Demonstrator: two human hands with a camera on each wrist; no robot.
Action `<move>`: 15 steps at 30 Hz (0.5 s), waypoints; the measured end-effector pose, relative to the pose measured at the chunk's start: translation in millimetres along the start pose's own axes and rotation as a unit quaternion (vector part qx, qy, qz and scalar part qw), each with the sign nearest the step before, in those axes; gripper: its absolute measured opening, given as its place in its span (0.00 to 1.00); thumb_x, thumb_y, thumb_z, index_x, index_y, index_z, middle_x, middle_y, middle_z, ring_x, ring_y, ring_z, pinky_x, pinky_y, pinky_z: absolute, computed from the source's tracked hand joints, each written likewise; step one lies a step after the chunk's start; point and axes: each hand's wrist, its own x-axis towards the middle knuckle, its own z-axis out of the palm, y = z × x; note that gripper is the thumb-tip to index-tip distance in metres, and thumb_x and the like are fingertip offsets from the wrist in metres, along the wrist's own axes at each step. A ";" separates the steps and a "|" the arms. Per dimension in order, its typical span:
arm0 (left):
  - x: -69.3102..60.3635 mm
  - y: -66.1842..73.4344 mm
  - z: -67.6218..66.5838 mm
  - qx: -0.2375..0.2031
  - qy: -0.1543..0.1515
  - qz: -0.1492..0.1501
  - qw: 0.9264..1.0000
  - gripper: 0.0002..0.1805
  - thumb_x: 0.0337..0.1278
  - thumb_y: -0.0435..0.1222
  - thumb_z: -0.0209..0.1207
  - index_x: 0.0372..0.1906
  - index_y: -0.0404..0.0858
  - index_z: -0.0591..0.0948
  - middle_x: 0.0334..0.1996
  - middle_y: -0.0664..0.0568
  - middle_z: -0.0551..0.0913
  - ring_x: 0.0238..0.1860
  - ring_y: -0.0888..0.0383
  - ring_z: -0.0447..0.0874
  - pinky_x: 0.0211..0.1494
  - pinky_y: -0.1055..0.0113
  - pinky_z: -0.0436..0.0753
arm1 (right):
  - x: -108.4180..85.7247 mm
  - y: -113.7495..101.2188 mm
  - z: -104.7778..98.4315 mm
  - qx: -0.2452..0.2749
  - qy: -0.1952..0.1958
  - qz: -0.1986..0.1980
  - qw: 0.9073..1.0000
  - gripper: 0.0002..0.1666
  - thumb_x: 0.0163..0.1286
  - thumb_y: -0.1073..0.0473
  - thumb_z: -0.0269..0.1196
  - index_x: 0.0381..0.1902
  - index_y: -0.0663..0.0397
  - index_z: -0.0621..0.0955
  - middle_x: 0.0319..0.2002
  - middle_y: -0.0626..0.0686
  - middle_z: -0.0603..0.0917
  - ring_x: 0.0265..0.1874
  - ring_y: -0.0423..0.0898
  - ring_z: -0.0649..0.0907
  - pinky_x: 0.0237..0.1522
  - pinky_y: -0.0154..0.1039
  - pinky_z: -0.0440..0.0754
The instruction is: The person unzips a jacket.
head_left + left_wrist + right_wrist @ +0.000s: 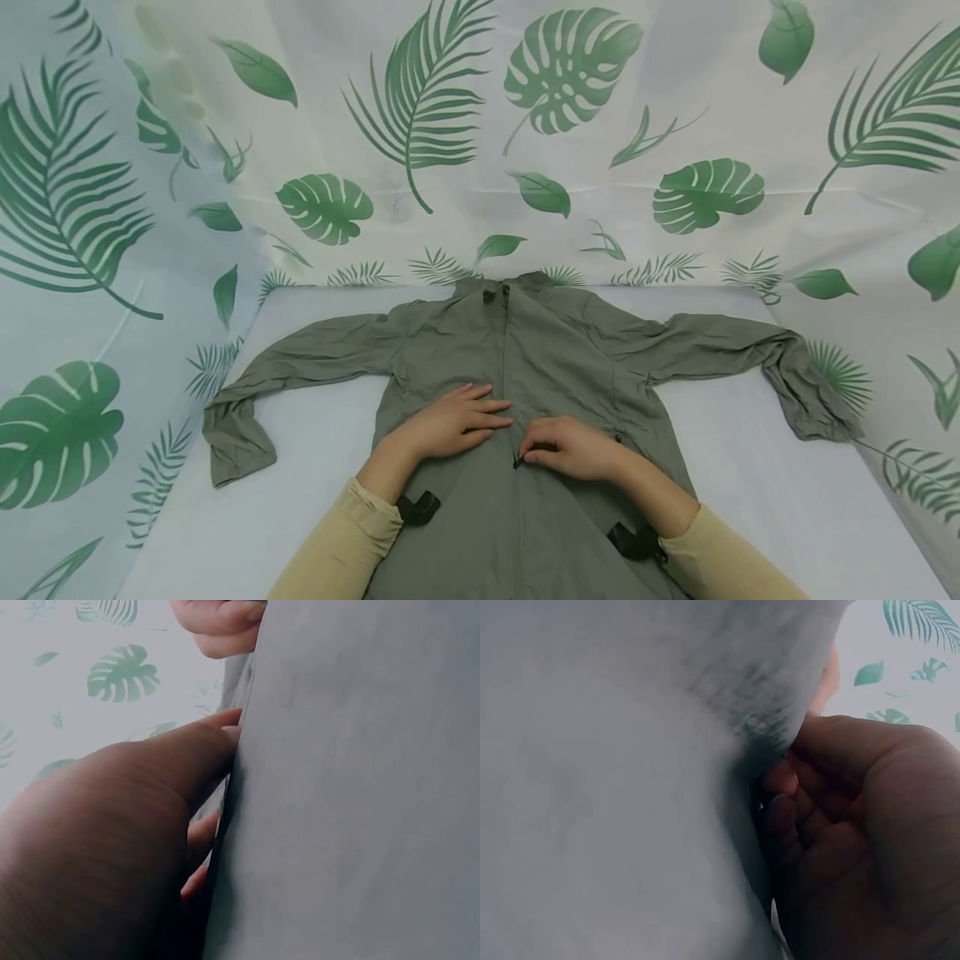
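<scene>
A grey-green zip-up jacket (442,525) lies front up, with both sleeves spread to the sides and its collar at the far end. My left hand (459,422) rests on the chest just left of the zip line, fingers extended. Just right of the zip, my right hand (572,447) has its fingers curled and pinches the small dark zipper pull (518,462). Above the hands, the zip line runs up to the collar. Cloth fills much of both wrist views, and the right fingertips (781,780) are partly in shadow there.
The jacket lies on a white table (315,433). Behind and beside it hangs a white curtain (585,158) printed with green leaves. The left cuff (240,446) is folded toward me, and the right cuff (817,408) reaches the table's right edge. Black straps (636,542) sit at both wrists.
</scene>
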 end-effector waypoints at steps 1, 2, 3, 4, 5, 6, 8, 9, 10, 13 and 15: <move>-0.3 -0.1 0.3 0.003 0.003 0.000 1.000 0.21 0.78 0.47 0.47 0.70 0.57 0.72 0.73 0.61 0.67 0.77 0.49 0.58 0.84 0.52 0.56 | -0.1 0.5 0.5 0.002 0.001 0.001 1.000 0.07 0.75 0.51 0.58 0.44 0.36 0.83 0.41 0.38 0.82 0.36 0.31 0.79 0.39 0.30 0.83; -0.6 -0.2 0.3 0.003 0.004 -0.003 1.000 0.21 0.78 0.48 0.46 0.70 0.58 0.72 0.73 0.62 0.67 0.77 0.50 0.58 0.84 0.53 0.55 | -0.2 0.9 0.8 0.005 0.002 0.002 1.000 0.07 0.75 0.51 0.58 0.44 0.36 0.83 0.41 0.38 0.82 0.36 0.31 0.79 0.39 0.30 0.83; -1.0 -0.1 0.3 0.000 0.005 -0.007 1.000 0.21 0.78 0.48 0.46 0.70 0.58 0.72 0.73 0.62 0.67 0.77 0.50 0.58 0.84 0.53 0.55 | -0.2 1.3 1.2 0.007 0.004 0.003 1.000 0.06 0.75 0.51 0.58 0.44 0.36 0.83 0.41 0.37 0.82 0.36 0.31 0.79 0.39 0.30 0.83; -1.3 -0.2 0.6 -0.002 0.006 -0.010 1.000 0.21 0.78 0.48 0.46 0.70 0.58 0.72 0.73 0.63 0.67 0.77 0.50 0.58 0.84 0.54 0.55 | -0.2 1.2 1.4 0.009 0.005 0.004 1.000 0.06 0.75 0.51 0.58 0.43 0.36 0.83 0.41 0.37 0.81 0.36 0.31 0.79 0.39 0.30 0.83; -1.6 -0.2 0.7 -0.006 0.005 -0.015 1.000 0.21 0.78 0.48 0.45 0.70 0.58 0.72 0.73 0.63 0.67 0.78 0.51 0.57 0.84 0.54 0.55 | -0.2 1.2 1.7 0.010 0.007 0.005 1.000 0.06 0.75 0.51 0.58 0.43 0.36 0.83 0.41 0.37 0.81 0.36 0.31 0.79 0.39 0.31 0.83; -1.8 0.0 0.8 -0.011 0.007 -0.018 1.000 0.21 0.78 0.48 0.45 0.70 0.58 0.72 0.73 0.63 0.67 0.77 0.51 0.58 0.84 0.54 0.55 | -0.3 1.3 2.0 0.011 0.008 0.006 1.000 0.06 0.75 0.51 0.58 0.43 0.35 0.83 0.41 0.37 0.81 0.36 0.31 0.79 0.39 0.31 0.83; -2.2 0.8 0.3 -0.017 0.002 -0.024 1.000 0.21 0.78 0.49 0.45 0.70 0.58 0.72 0.73 0.64 0.66 0.78 0.52 0.57 0.84 0.55 0.53 | -0.4 1.4 2.7 0.009 0.012 0.009 1.000 0.06 0.75 0.51 0.59 0.43 0.35 0.83 0.41 0.37 0.82 0.36 0.31 0.79 0.40 0.31 0.83; -2.2 1.2 0.3 -0.017 -0.001 -0.025 1.000 0.22 0.78 0.49 0.45 0.70 0.58 0.71 0.73 0.64 0.66 0.78 0.52 0.56 0.85 0.55 0.53 | -0.5 1.4 3.1 0.008 0.014 0.010 1.000 0.06 0.75 0.50 0.59 0.43 0.35 0.83 0.41 0.37 0.81 0.37 0.31 0.79 0.40 0.31 0.83; -2.3 1.5 0.3 -0.016 -0.005 -0.025 1.000 0.22 0.78 0.50 0.45 0.71 0.59 0.71 0.74 0.64 0.66 0.78 0.52 0.55 0.85 0.55 0.52 | -0.6 1.3 3.5 0.006 0.016 0.011 1.000 0.06 0.75 0.50 0.59 0.43 0.35 0.83 0.41 0.37 0.82 0.37 0.31 0.80 0.40 0.31 0.83; -2.1 2.8 0.1 -0.014 -0.013 -0.024 1.000 0.23 0.77 0.51 0.46 0.72 0.59 0.69 0.74 0.63 0.64 0.79 0.52 0.53 0.85 0.54 0.50 | -1.2 1.5 4.5 0.004 0.022 0.010 1.000 0.06 0.74 0.50 0.59 0.43 0.35 0.83 0.41 0.37 0.82 0.37 0.31 0.80 0.41 0.32 0.84; -1.8 3.1 0.6 -0.014 -0.016 -0.024 0.999 0.24 0.77 0.51 0.46 0.72 0.60 0.68 0.75 0.63 0.63 0.79 0.52 0.52 0.85 0.54 0.50 | -1.7 1.7 5.0 0.005 0.026 0.008 1.000 0.06 0.75 0.51 0.59 0.43 0.35 0.83 0.41 0.37 0.82 0.37 0.32 0.80 0.41 0.32 0.84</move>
